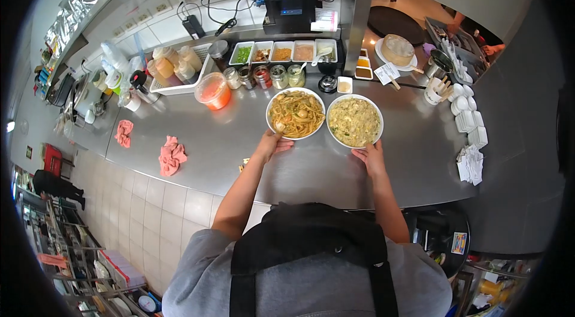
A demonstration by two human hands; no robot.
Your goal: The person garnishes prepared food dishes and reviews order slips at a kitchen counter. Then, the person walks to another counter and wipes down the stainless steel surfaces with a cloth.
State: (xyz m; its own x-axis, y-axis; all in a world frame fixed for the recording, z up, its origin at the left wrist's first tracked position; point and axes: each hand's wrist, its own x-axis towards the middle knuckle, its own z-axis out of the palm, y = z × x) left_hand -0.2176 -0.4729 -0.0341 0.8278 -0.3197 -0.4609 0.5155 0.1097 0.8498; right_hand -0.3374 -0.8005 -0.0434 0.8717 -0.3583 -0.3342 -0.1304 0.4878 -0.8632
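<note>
A white bowl of noodles point(296, 114) stands on the steel counter in front of me, with pieces of seafood or meat among the strands. My left hand point(274, 146) grips its near left edge, thumb by the rim and fingers below. Close beside it on the right is a white bowl of fried rice point(354, 120), with bits of egg and green in it. At that bowl's near right edge, my right hand point(371, 157) has hold of it, the fingertips partly under the bowl. Whether either bowl is lifted I cannot tell.
Topping trays point(283, 52) and spice jars point(279, 77) line the back of the steel counter point(239, 131). An orange-filled tub point(213, 94) and pink cloths point(172, 155) lie left. A plate with a round container point(396, 50) and white dishes point(467, 119) are right. Another person's hand point(493, 49) shows far right.
</note>
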